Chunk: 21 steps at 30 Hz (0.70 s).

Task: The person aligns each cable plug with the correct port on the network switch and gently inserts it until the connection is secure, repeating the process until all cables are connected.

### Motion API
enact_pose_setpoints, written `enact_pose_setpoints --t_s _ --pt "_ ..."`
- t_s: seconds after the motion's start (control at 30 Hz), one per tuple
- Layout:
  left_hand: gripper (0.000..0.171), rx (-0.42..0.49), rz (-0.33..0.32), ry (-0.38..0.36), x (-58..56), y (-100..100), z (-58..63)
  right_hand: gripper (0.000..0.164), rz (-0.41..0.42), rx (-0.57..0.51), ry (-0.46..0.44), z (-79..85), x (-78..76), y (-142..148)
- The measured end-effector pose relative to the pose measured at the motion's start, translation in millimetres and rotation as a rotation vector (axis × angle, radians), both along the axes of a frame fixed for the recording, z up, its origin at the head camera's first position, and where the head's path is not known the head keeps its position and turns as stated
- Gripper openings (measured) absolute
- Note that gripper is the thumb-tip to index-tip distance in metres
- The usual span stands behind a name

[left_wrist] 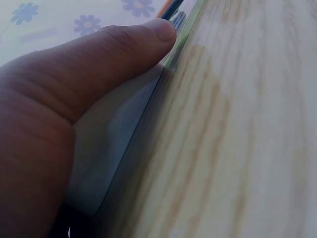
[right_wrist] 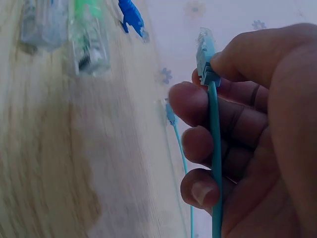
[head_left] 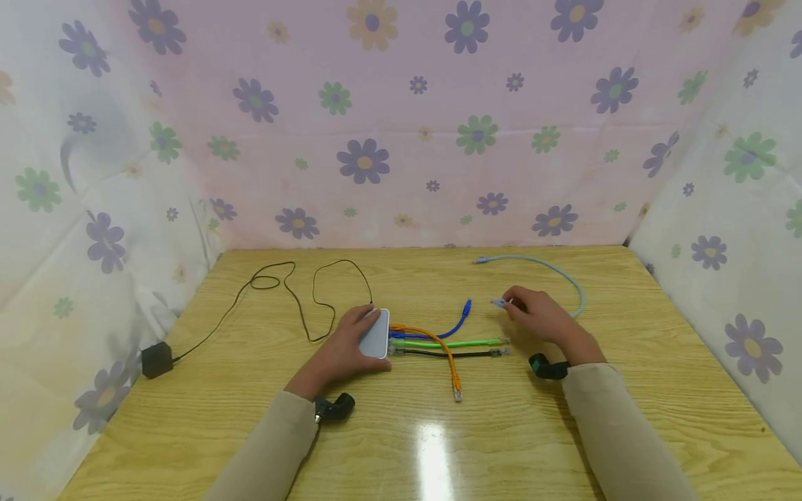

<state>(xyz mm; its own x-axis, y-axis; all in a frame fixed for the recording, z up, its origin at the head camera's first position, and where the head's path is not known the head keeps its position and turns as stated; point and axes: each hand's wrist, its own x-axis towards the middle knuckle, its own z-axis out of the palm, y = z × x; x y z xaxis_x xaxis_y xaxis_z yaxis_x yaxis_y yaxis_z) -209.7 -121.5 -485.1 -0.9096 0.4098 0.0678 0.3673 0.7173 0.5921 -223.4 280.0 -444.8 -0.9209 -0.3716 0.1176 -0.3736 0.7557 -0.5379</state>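
Observation:
My left hand (head_left: pixel 338 351) grips a small white network switch (head_left: pixel 374 339) on the table, fingers over its far side and thumb along its near side. From the switch's right side run an orange network cable (head_left: pixel 447 348), a blue one (head_left: pixel 438 335), a green one (head_left: pixel 451 344) and a black one (head_left: pixel 445 353). To their right, my right hand (head_left: pixel 540 314) pinches one plug (right_wrist: pixel 205 57) of a light blue network cable (right_wrist: pixel 215 148) between thumb and forefinger. This plug points left, toward the switch. The cable's other plug (head_left: pixel 481 259) lies farther back on the table.
A black power adapter (head_left: pixel 156 360) sits at the left table edge, its thin cord (head_left: pixel 241 299) looping across to the switch. The orange cable's free plug (head_left: pixel 457 395) lies nearest the front. A flowered curtain (head_left: pixel 401 139) encloses the table's back and sides.

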Motion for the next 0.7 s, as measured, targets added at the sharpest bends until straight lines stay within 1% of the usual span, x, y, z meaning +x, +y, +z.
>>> enact_pose_setpoints --t_s 0.17,0.33,0.7 --pt "0.108 0.006 0.001 0.001 0.8 0.3 0.8 0.024 0.018 0.000 0.001 -2.8 -1.1 -5.4" --pt "0.108 0.003 -0.002 0.005 1.0 0.3 1.1 0.020 0.051 -0.026 -0.001 -4.3 -2.1 -11.5" --pt "0.108 -0.007 0.003 -0.001 0.0 0.0 0.0 0.018 0.102 -0.045 -0.035 -9.3 -2.8 -22.4"
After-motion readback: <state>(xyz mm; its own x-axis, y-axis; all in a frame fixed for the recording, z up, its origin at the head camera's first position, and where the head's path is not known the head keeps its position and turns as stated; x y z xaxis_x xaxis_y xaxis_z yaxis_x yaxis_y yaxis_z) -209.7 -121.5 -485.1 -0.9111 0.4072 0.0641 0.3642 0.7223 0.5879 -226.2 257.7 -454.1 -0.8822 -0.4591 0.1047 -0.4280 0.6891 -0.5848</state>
